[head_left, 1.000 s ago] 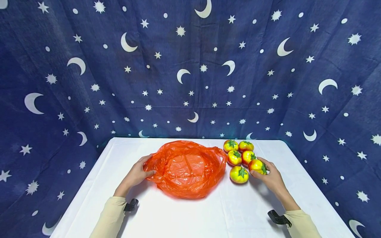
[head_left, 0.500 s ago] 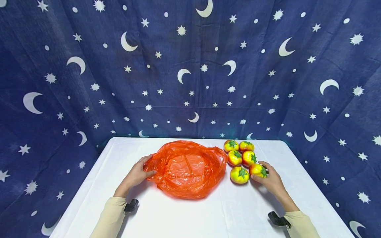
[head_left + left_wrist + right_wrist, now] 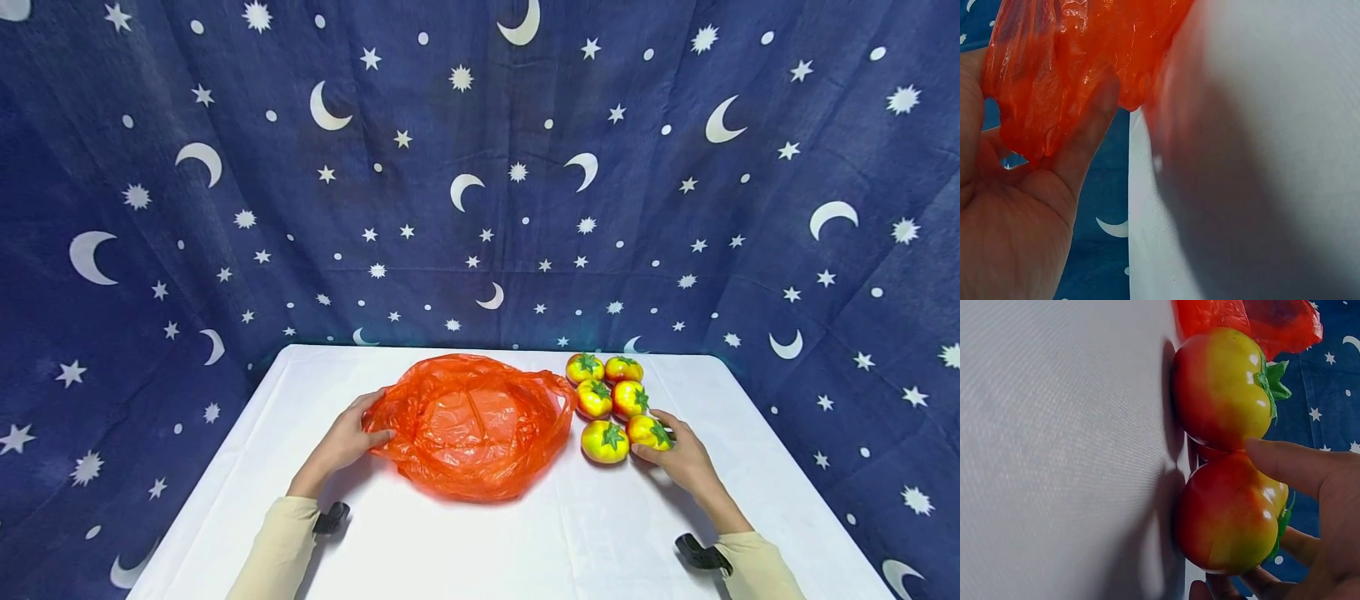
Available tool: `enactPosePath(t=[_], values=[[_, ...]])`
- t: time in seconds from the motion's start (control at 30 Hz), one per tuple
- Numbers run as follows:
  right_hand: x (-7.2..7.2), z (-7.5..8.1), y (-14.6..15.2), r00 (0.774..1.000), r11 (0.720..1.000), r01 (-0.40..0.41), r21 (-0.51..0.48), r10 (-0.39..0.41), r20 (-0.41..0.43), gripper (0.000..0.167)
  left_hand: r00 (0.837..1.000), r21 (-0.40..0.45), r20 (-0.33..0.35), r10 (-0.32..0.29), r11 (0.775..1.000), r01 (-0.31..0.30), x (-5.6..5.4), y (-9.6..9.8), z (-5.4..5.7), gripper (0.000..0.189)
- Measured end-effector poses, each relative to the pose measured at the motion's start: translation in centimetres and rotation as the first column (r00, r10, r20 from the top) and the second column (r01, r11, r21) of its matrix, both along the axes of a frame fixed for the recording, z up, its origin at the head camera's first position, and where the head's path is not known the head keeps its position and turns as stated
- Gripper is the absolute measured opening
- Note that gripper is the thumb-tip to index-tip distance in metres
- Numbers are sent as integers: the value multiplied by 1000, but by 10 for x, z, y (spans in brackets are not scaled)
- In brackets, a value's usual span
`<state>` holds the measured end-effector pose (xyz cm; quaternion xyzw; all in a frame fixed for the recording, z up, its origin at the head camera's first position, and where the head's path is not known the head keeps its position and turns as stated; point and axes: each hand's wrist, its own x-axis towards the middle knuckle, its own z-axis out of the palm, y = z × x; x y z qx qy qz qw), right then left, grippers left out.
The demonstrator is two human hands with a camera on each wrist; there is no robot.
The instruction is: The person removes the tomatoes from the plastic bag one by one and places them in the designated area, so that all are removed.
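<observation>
An orange-red plastic bag [image 3: 480,425] lies spread with its mouth facing up on the white table. My left hand [image 3: 348,435] holds its left edge; in the left wrist view the thin film [image 3: 1041,100] runs between thumb and fingers. Over on the right, my right hand [image 3: 684,450] grips a yellow-red artificial tomato [image 3: 648,432] with green leaves, thumb on the near side and fingers round the far side. The right wrist view shows this tomato [image 3: 1229,512] low at the tabletop, beside another tomato [image 3: 1222,387]. Its far side is partly hidden by fingers.
Several more artificial tomatoes [image 3: 594,399] sit grouped between the bag and my right hand, the nearest tomato [image 3: 604,442] in front. The white tabletop [image 3: 465,550] ends at a dark blue curtain [image 3: 420,208] with moons and stars.
My right hand has brought the gripped tomato slightly down and toward me, apart from the tomato behind it. The left hand and the bag have stayed in place.
</observation>
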<state>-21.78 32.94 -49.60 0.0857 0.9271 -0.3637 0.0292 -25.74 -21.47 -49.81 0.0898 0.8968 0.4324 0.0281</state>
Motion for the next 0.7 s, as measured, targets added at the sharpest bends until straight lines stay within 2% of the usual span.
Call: enactPosePath(t=[0.23,0.4,0.47,0.53,0.63,0.7], values=[[3,5,0,999,1000,-10,8,10,-34,86,998,23,-53,-14,1000,15,1,-2,-2,75],[8,11,-1,997,1000,23,16,-22,-69,83,998,56,-55,19,998,-16,4,-3,-3,79],[9,12,-2,993,999,40,25,-37,-116,79,994,88,-90,56,995,-48,5,-5,-1,80],[10,14,-4,983,998,49,42,-41,-180,74,983,124,-153,106,988,-87,6,-6,4,77],[11,17,-8,961,997,56,56,-39,-273,67,948,140,-264,179,979,-146,8,-5,16,73],[12,20,-11,946,997,48,55,-27,-323,64,928,125,-315,201,978,-169,10,-1,25,70]])
